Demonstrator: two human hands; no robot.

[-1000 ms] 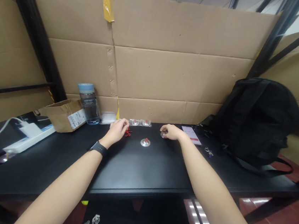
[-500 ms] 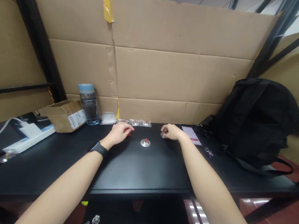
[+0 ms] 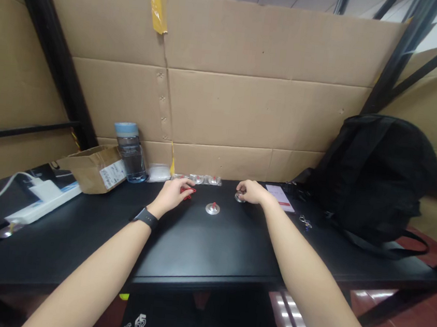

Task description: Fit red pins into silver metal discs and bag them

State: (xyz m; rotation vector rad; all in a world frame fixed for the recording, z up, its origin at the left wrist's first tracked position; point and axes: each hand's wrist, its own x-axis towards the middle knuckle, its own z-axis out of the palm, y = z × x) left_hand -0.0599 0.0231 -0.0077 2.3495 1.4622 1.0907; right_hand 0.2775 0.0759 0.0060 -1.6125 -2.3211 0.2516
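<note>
Left hand (image 3: 171, 194): since half a second ago its fingers have drawn back a little, so a bit of red shows again under the fingertips; a second ago more of the red was in the open beside the hand
Right hand (image 3: 250, 191): hardly shifted over the same second, only a touch further up the surface (image 3: 202, 245)
Left grip: fingertips pinched together on the red pieces (image 3: 187, 190), which lie on the surface just left of the middle disc (image 3: 212, 208)
Right grip: fingers curled down on the silver disc (image 3: 239, 197), clasping it against the surface; how firmly is too small to tell
Middle disc: stands free between the two hands with a red piece upright in it, touched by neither
Packet of discs (image 3: 203, 179): lies at the back edge against the cardboard wall (image 3: 247, 109), just beyond the left fingertips
Red pieces, risk: they are tiny and bunched, so a loose pinch could likely drop one, and it may skid towards the packet
Silver disc, risk: smooth metal on a smooth top, so a sideways push from the right fingers could probably slide it towards the phone (image 3: 279, 196)
Middle disc, risk: either wrist crossing inward could knock it and tip its red piece out
</note>
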